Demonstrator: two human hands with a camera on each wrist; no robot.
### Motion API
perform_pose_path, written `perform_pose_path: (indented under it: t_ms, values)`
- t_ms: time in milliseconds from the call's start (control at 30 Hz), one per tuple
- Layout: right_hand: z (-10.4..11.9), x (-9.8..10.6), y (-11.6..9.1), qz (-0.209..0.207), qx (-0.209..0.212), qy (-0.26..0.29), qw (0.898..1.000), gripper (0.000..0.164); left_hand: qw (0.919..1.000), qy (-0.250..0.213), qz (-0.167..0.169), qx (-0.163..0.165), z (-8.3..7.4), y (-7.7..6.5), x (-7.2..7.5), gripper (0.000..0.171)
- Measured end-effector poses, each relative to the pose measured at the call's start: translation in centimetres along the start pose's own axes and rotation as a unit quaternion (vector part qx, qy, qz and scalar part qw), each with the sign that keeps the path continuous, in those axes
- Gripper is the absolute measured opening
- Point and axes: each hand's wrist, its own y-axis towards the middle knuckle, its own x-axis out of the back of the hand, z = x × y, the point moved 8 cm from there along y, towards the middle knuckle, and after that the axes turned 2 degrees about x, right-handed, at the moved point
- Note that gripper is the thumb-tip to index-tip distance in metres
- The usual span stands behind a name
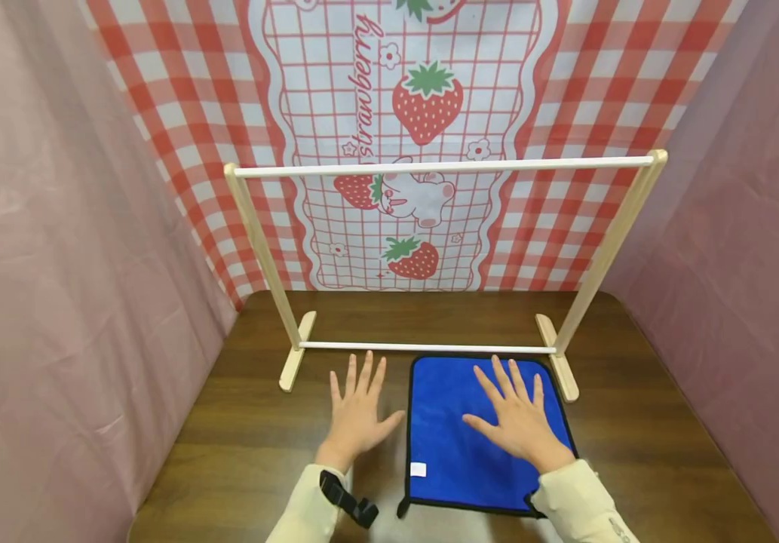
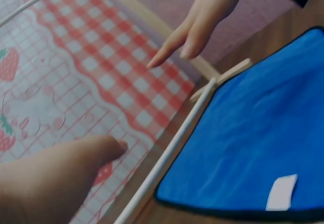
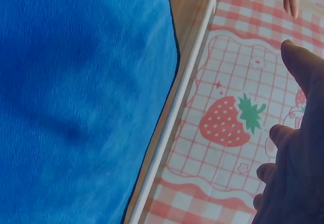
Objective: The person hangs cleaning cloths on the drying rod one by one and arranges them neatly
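A blue cloth [image 1: 443, 430] with black edging and a small white tag [image 1: 418, 469] lies flat on the brown table, right of the middle. My right hand [image 1: 516, 421] hovers over it, fingers spread and straight, holding nothing. Left of the cloth, my left hand [image 1: 357, 418] is spread above bare wood, also holding nothing. In the left wrist view the cloth [image 2: 248, 133] fills the lower right, with the right hand [image 2: 205, 19] above. The right wrist view shows the cloth [image 3: 81, 102] on the left and the dark right hand [image 3: 298, 143] at the right edge.
A wooden rack with a white top bar [image 1: 443, 167] and a white lower bar [image 1: 430, 348] stands behind the hands; its right foot [image 1: 557, 358] is beside the cloth's far corner. Behind it hangs a strawberry-print checked cloth [image 1: 538, 90]. Pink curtains [image 1: 70, 264] flank the table [image 1: 226, 452].
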Motion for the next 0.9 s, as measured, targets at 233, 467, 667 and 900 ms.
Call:
perform_pose_path:
  t_ms: [233,467,667,900]
  values:
    - [-2.0,0.0,0.8,0.001,0.002,0.009,1.000,0.083,0.9941,-0.075,-0.043,0.066,4.8,1.8,2.3,0.090]
    - [-4.2,-1.5,1.4,0.008,-0.003,0.016,1.000,0.083,0.9678,-0.192,-0.083,0.140,10.9,3.8,5.4,0.092]
    - [-5.6,-3.0,1.4,0.025,-0.018,0.030,0.999,0.081,0.9286,-0.290,-0.134,0.189,15.6,5.6,8.4,0.094]
    - [-6.8,-4.9,1.5,0.057,-0.038,0.029,0.997,0.084,0.8860,-0.365,-0.208,0.196,19.5,7.6,11.3,0.091]
